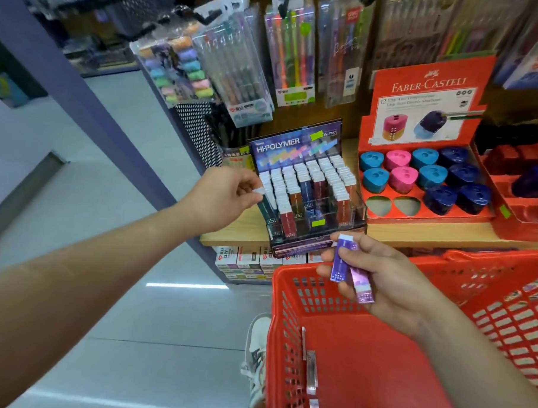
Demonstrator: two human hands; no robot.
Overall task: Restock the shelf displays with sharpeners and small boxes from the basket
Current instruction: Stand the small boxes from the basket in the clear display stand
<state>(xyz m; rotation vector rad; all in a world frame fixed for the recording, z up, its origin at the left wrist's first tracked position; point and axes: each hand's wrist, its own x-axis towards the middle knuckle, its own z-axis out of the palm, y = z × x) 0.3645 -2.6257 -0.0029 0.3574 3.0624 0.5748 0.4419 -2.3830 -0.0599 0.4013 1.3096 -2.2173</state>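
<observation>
basket (291, 297) below; right fingers (367, 250) grip two purple boxes (340, 264), left fingers (247, 180) pinch teal box (266, 205).

At 9 o'clock, the left grip (228, 196) pinches a teal box (263, 200) at the left edge of the Hi-Polymer display (305, 187) on the shelf (414, 233). At 3 o'clock of it, sharpeners (423, 176) fill a red tray (415, 213). At 4 o'clock, the right grip (378, 279) holds two purple boxes (342, 262) above the red basket (287, 328).

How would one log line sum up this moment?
left hand: pinches small box at display case | right hand: holds two purple boxes above basket | sharpener tray: two slots empty
</observation>
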